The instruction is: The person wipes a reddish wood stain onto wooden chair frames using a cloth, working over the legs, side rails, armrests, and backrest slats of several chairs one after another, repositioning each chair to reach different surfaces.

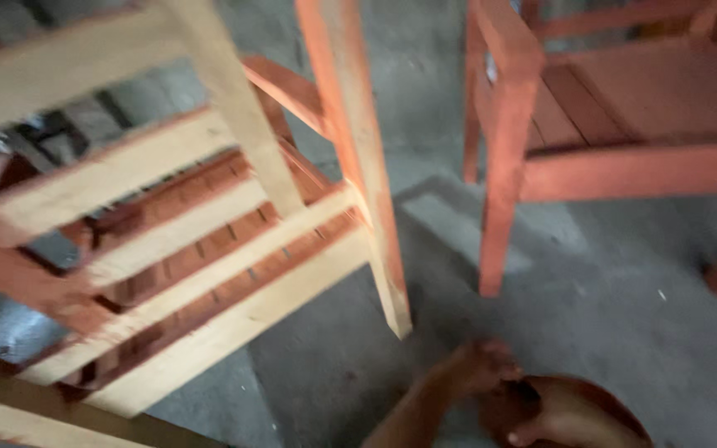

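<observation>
My left hand [481, 365] reaches in from the bottom edge, forearm slanting up to the right, fingers bent at the rim of a brown round thing [599, 408], perhaps a bowl. Blur hides whether this hand grips anything. My right hand [533, 430] shows only as curled fingers on the near side of the same brown thing, holding it. Both hands are low over the grey concrete floor [624, 315]. Just above and to their left stands the leg of a pale wooden chair [209, 274], partly coated reddish-brown.
A second chair [508, 158], reddish-orange all over, stands at the upper right with one leg ending near the middle of the floor. More pale and reddish wooden frame parts [18, 406] fill the left side. The whole picture is motion-blurred.
</observation>
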